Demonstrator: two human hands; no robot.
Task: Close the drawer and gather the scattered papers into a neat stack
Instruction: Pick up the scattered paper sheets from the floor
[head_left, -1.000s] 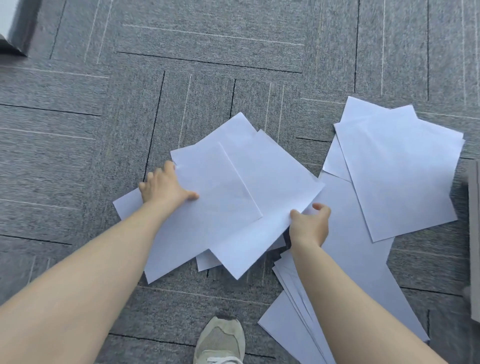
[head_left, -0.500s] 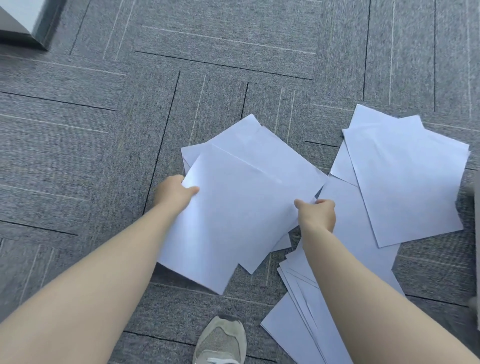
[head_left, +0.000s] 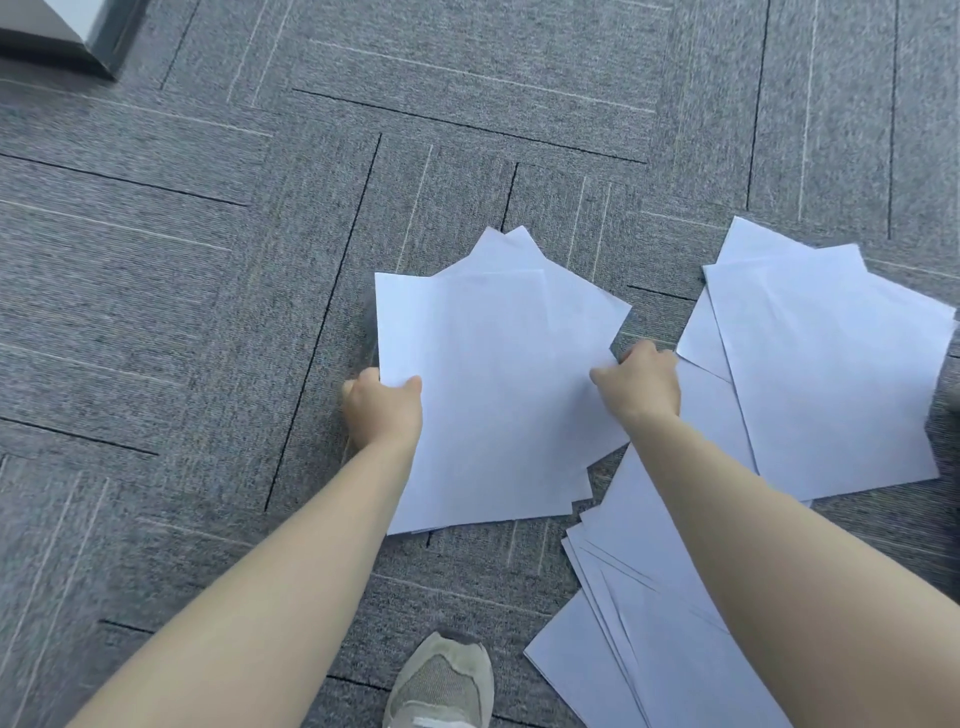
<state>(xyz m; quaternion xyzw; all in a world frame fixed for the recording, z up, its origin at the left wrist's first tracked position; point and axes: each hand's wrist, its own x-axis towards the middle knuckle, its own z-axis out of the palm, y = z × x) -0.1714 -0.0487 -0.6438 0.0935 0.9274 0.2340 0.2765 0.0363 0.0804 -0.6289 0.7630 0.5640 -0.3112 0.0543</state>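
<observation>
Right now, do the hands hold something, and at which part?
Yes. Both hands hold the sheaf of papers: left hand at its left edge, right hand at its right edge.

Bare grey carpet-tile floor (head_left: 156, 312) lies open left and ahead; loose white paper sheets (head_left: 831, 374) crowd the right; a beige shoe (head_left: 441, 680) sits below

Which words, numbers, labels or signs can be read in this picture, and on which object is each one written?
None can be read.
Held sheets: blank white on the side that shows.
Loose sheets on the carpet: also blank.
Shoe: no logo or lettering shows.
Grey cabinet corner: no label shows.
</observation>
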